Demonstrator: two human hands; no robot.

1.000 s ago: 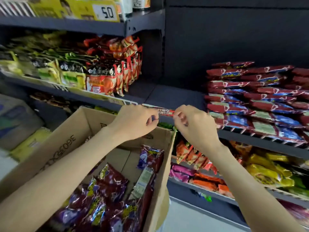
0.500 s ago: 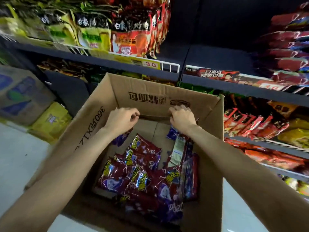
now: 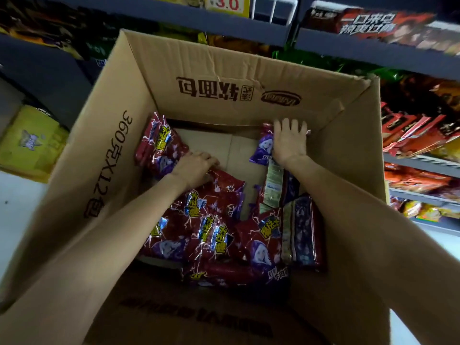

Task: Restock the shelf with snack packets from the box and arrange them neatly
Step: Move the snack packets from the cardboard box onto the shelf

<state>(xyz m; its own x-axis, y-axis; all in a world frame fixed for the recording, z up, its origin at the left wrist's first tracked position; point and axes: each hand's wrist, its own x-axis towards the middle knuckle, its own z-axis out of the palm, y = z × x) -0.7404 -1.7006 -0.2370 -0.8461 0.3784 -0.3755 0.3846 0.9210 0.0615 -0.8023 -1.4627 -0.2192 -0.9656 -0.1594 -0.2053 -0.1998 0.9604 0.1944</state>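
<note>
Both hands now down inside box, away from shelf. Left hand curled on packet at centre; right hand flat, fingers spread, on purple packet, grip unclear. Next pickup starting.

Open top: we reach into the box from above, unhindered.
Bare floor patch: free cardboard between our hands, at the far wall.
Obstacles: snack packets crowd the near half; box walls close every side; shelf beyond.

Open cardboard box — red-and-purple snack packets heaped on its floor.
</note>
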